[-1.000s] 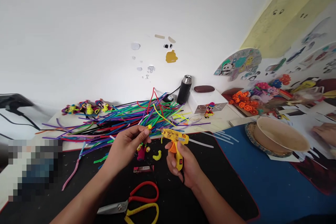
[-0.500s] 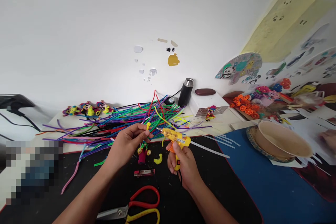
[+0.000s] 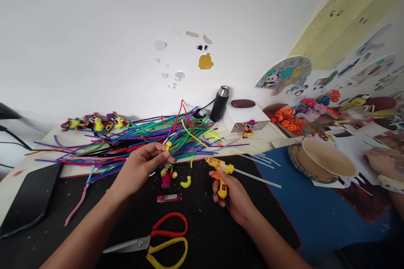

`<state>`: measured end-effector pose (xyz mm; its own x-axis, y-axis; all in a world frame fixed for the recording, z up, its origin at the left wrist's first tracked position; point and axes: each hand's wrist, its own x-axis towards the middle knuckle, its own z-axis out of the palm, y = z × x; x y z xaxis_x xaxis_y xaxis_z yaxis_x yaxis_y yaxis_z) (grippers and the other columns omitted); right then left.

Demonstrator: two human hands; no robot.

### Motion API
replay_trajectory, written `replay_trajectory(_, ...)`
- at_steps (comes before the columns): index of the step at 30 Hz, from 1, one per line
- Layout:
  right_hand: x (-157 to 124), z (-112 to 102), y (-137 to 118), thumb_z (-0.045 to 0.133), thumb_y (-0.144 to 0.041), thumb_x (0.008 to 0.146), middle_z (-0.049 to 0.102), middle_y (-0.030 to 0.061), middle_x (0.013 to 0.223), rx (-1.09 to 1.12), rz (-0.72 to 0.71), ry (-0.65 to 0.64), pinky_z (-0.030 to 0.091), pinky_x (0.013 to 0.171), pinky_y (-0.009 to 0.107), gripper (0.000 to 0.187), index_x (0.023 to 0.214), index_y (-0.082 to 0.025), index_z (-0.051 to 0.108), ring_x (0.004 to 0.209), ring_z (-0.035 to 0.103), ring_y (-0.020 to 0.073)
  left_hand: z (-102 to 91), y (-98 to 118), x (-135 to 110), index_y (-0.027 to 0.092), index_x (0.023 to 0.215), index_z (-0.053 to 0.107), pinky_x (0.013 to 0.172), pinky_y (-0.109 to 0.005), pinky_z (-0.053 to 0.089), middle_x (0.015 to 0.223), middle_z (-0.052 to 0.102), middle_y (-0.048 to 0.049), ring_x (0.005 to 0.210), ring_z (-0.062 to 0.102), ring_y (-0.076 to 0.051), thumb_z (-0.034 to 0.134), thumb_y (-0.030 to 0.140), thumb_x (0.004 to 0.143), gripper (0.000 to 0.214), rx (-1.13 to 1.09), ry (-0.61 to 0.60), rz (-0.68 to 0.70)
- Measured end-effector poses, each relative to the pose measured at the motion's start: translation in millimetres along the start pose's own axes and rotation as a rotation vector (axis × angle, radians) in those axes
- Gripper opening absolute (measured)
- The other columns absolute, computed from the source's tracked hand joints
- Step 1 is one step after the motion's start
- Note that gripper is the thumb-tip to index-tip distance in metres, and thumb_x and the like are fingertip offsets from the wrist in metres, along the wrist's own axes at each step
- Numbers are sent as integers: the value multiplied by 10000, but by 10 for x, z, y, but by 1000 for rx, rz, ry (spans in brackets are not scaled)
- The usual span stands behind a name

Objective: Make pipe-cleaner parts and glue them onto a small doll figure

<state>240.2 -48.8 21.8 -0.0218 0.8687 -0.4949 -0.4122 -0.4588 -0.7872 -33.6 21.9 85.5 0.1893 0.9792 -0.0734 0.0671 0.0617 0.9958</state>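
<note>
Pinched between the fingertips of my left hand (image 3: 142,166) is a small yellow pipe-cleaner piece (image 3: 168,146) with a rounded top. My right hand (image 3: 232,193) is wrapped round the handle of a yellow glue gun (image 3: 222,176), with a long translucent glue stick (image 3: 259,178) out of its back. Just below my left fingertips a small magenta figure (image 3: 166,178) lies on the black mat. Beside it is a curved yellow fuzzy piece (image 3: 186,182). A red lighter (image 3: 169,198) and large scissors (image 3: 151,239) with one red and one yellow handle loop lie nearer to me.
A heap of coloured pipe cleaners (image 3: 151,134) spreads along the back. Behind stand a black flask (image 3: 220,105) and a white box (image 3: 233,118). A bowl (image 3: 328,157) sits at right, near another person's hand (image 3: 383,162). A black phone (image 3: 30,195) lies at left.
My right hand has drawn the glue gun to the right, away from the yellow piece in my left hand. The head view has shifted slightly.
</note>
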Motion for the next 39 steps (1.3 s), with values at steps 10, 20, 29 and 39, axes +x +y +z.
replay_trajectory(10, 35, -340, -123, 578, -606, 980, 742, 64, 727, -438, 149, -14, 397, 356, 184, 495, 1139, -141, 630, 496, 697, 166, -211, -65, -118, 197, 880, 700, 703, -315, 554, 758, 782, -43, 699, 720, -210, 862, 564, 745, 423, -28, 19, -41)
replay_trajectory(20, -178, -547, -470, 492, -519, 1023, 707, 45, 624, -1518, -177, 106, 380, 528, 278, 452, 750, -208, 673, 557, 663, 198, -332, -268, -290, 188, 872, 723, 691, -322, 564, 804, 786, -68, 709, 719, -210, 822, 560, 808, 391, -29, -87, -36)
replay_trajectory(29, -222, 473, 7, 603, -357, 1030, 824, 39, 1007, -1491, -565, -279, 465, 759, 283, 190, 1050, -247, 756, 909, 769, 224, -243, -315, -334, 183, 889, 734, 702, -291, 553, 802, 775, -51, 726, 722, -185, 796, 542, 851, 366, -76, -146, -37)
replay_trajectory(39, 122, 1013, 367, 637, -380, 1013, 818, 114, 937, -1881, -631, -447, 488, 668, 313, 261, 1140, -156, 674, 820, 783, 282, -284, -231, -406, 184, 885, 701, 680, -310, 564, 768, 775, -47, 694, 719, -195, 860, 588, 756, 453, -129, -58, -54)
